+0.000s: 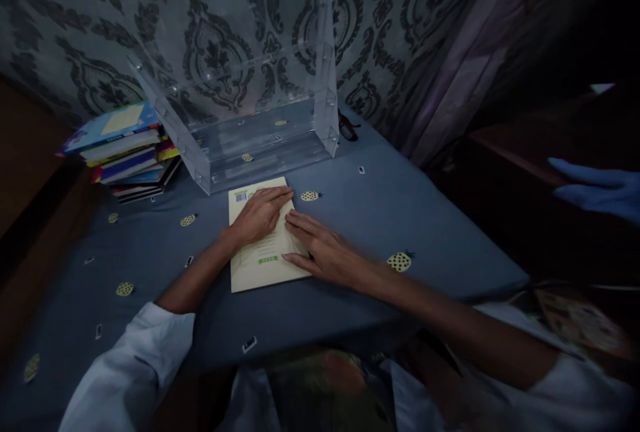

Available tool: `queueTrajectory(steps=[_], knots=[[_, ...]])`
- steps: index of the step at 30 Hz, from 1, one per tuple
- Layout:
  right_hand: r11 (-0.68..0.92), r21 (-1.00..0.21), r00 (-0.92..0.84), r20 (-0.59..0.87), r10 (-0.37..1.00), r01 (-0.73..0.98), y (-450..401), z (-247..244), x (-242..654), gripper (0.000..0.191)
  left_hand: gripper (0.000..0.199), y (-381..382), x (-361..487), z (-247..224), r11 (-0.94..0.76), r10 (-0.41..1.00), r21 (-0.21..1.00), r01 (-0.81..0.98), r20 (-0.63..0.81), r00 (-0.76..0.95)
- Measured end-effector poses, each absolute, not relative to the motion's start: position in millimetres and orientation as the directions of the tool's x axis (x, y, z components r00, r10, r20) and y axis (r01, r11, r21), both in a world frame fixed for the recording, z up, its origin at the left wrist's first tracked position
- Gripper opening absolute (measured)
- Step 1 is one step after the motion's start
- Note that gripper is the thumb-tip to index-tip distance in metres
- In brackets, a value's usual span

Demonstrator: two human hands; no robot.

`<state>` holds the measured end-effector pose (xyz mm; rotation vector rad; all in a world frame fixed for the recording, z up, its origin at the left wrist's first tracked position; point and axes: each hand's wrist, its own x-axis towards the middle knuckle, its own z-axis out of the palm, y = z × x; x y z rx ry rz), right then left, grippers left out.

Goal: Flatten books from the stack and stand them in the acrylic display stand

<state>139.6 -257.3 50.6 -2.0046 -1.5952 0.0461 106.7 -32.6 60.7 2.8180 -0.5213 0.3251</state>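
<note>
A cream-coloured book (255,272) with a small barcode and green print lies flat on the blue patterned tablecloth (375,219). Resting across its upper part is my left hand (261,214), palm down with fingers stretched to the right. My right hand (323,245) lies over the book's right edge, its fingers extended and the thumb apart below them. Neither hand is wrapped round anything. Just behind the book stands a clear acrylic rack (270,162).
Several books in a stack (130,145) sit left of the rack. Dark glasses (347,127) lie at its right end. A blue glove-like shape (600,185) shows at the far right. Patterned wallpaper and a curtain (455,79) rise behind the table.
</note>
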Motion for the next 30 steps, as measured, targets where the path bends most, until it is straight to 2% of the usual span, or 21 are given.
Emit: queueTrajectory(steps=[3, 6, 12, 18, 22, 30], knots=[[-0.077, -0.478, 0.258, 0.325, 0.91, 0.875, -267.8, 47.6, 132.2, 0.072, 0.049, -37.2, 97.9, 61.4, -0.889, -0.334, 0.226, -0.398, 0.273, 0.902], [-0.056, -0.487, 0.239, 0.323, 0.916, 0.871, -276.3, 44.7, 127.0, 0.073, 0.049, -42.0, 88.7, 63.2, -0.863, -0.368, 0.249, -0.44, 0.287, 0.884], [-0.062, -0.43, 0.225, 0.338, 0.914, 0.901, -281.7, 37.7, 126.3, 0.062, 0.044, -55.0, 70.6, 67.2, -0.827, -0.404, 0.283, -0.486, 0.301, 0.864], [0.0, -0.351, 0.177, 0.472, 0.864, 0.937, -284.3, 42.3, 122.7, 0.038, 0.042, -70.4, 50.8, 71.4, -0.81, -0.401, 0.339, -0.478, 0.274, 0.874], [-0.021, -0.329, 0.191, 0.493, 0.849, 0.944, -289.4, 48.7, 114.3, 0.023, 0.045, -80.8, 36.5, 75.5, -0.798, -0.41, 0.362, -0.483, 0.262, 0.874], [0.0, -0.231, 0.142, 0.597, 0.79, 0.973, -305.2, 47.5, 99.4, 0.021, 0.042, -96.3, 8.5, 75.6, -0.804, -0.412, 0.336, -0.491, 0.28, 0.867]])
